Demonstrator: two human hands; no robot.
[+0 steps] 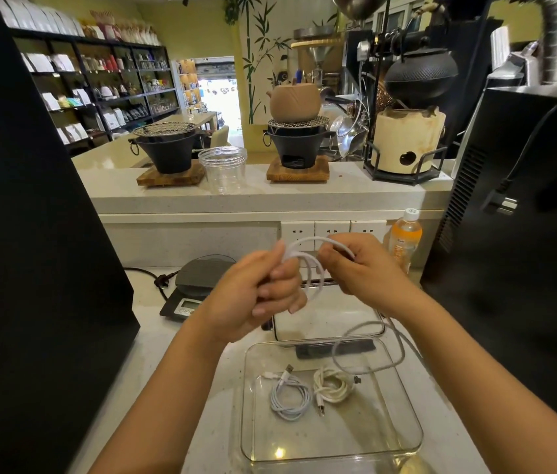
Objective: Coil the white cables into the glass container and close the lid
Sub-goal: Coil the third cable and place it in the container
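Third cable being wound above the glass container

Left hand (263, 289) grips the white cable (307, 265) loops, right hand (359, 265) pinches the strand; the glass container (403, 405) lies directly below both hands, nearer the right.

Head-worn view, forward and downward.

Both hands raised together, left hand (263, 292) and right hand (362, 265) fingers curled.
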